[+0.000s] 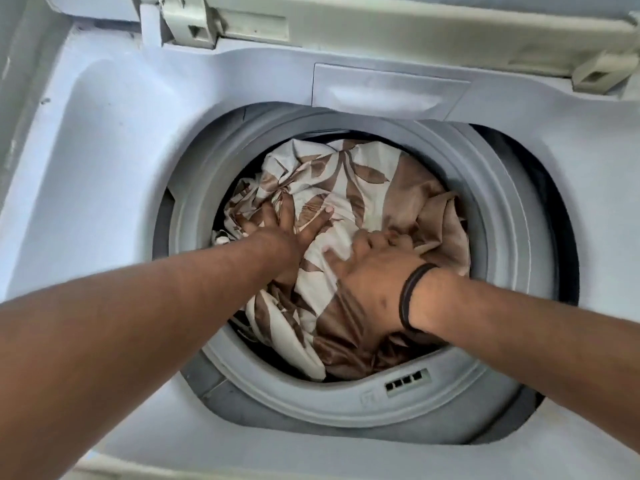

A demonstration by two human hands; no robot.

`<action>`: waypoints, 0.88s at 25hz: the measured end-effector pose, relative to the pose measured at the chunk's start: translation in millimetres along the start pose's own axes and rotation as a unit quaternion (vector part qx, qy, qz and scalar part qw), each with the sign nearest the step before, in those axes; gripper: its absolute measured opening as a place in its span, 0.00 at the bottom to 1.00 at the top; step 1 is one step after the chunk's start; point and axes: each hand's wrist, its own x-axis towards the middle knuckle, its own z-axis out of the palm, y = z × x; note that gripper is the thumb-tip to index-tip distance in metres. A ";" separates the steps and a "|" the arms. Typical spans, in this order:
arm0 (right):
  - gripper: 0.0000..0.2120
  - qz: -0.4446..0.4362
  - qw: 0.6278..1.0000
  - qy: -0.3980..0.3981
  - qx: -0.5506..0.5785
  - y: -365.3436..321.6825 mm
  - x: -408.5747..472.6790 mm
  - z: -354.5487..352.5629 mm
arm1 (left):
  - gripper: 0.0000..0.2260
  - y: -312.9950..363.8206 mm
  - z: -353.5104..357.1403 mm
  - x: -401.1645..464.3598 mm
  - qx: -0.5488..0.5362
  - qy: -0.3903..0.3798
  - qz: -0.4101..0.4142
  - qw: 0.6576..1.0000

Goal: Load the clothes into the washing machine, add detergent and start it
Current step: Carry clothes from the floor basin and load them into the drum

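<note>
I look down into a top-loading washing machine (pixel 114 161) with a grey drum rim (pixel 498 216). A bundle of cream cloth with a brown leaf print (pixel 367 188) fills the drum. My left hand (pixel 280 233) lies on the cloth at the drum's left side with its fingers spread flat, pressing down. Lower right in the drum, my right hand (pixel 374 268), a dark band on its wrist, has its fingers curled into the cloth's folds. No detergent is in view.
The raised lid and its hinges (pixel 346 26) run along the top of the view. A rectangular flap (pixel 388 91) sits in the machine's top behind the drum. A small vent (pixel 408 381) is set in the rim's near side.
</note>
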 end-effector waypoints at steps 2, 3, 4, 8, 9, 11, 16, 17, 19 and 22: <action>0.37 -0.115 0.986 0.106 -0.050 -18.5 -28.3 -11.0 | 0.59 -0.9 3.2 6.8 -0.009 -0.006 0.000 1.000; 0.24 -0.173 0.967 0.180 -0.059 -26.9 -31.8 -12.6 | 0.59 -1.9 2.1 10.6 -0.018 -0.012 0.001 1.000; 0.15 -0.219 0.949 0.224 -0.042 -36.1 -28.0 -12.6 | 0.60 -2.6 -0.5 10.8 -0.009 -0.020 0.001 1.000; 0.13 -0.301 0.951 -0.013 0.065 -72.0 17.9 14.9 | 0.67 -9.0 -41.1 -10.4 0.111 -0.070 0.089 0.987; 0.18 -0.311 0.946 -0.070 0.052 -78.4 28.9 24.6 | 0.65 -15.2 -57.1 -17.9 0.103 -0.081 0.114 0.985; 0.22 -0.297 0.949 -0.108 0.022 -88.9 44.8 38.6 | 0.55 -32.4 -76.7 -18.0 0.066 -0.074 0.148 0.984; 0.09 -0.220 0.963 0.132 0.085 -76.3 3.8 -14.7 | 0.47 -34.6 -74.2 -5.0 0.085 -0.041 0.165 0.982; 0.10 -0.176 0.967 0.173 0.057 -57.9 -8.7 -28.0 | 0.47 -33.3 -73.9 -5.0 0.090 -0.037 0.165 0.981; 0.21 -0.017 0.989 0.137 -0.047 -10.1 -17.7 -35.1 | 0.47 -32.2 -73.0 -5.9 0.098 -0.032 0.164 0.981; 0.35 0.122 0.987 -0.083 -0.055 34.8 -6.0 -11.5 | 0.51 -24.1 -70.7 -9.4 0.126 -0.013 0.163 0.979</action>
